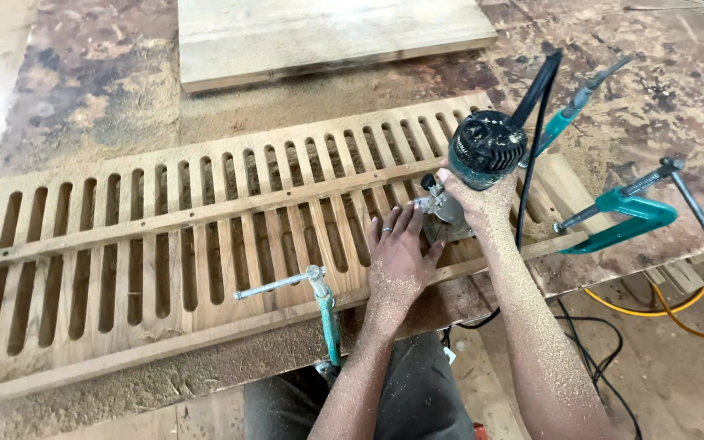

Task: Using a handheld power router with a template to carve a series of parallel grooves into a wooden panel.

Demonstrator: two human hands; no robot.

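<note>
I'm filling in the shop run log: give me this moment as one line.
right hand: grips black-and-teal handheld router | left hand: flat on slotted wooden panel beside router base | teal clamps: hold panel | sawdust over bench

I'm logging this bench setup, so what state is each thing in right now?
Router: upright on the slotted panel, gripped by the right hand.
Left hand: flat on the panel beside the router base.
Slotted panel: lying flat, dusted with sawdust.
Front clamp: screwed onto the panel's near edge.
Right clamp: fastened at the bench edge.
Cord: plugged into the router, trailing off the bench.
</note>
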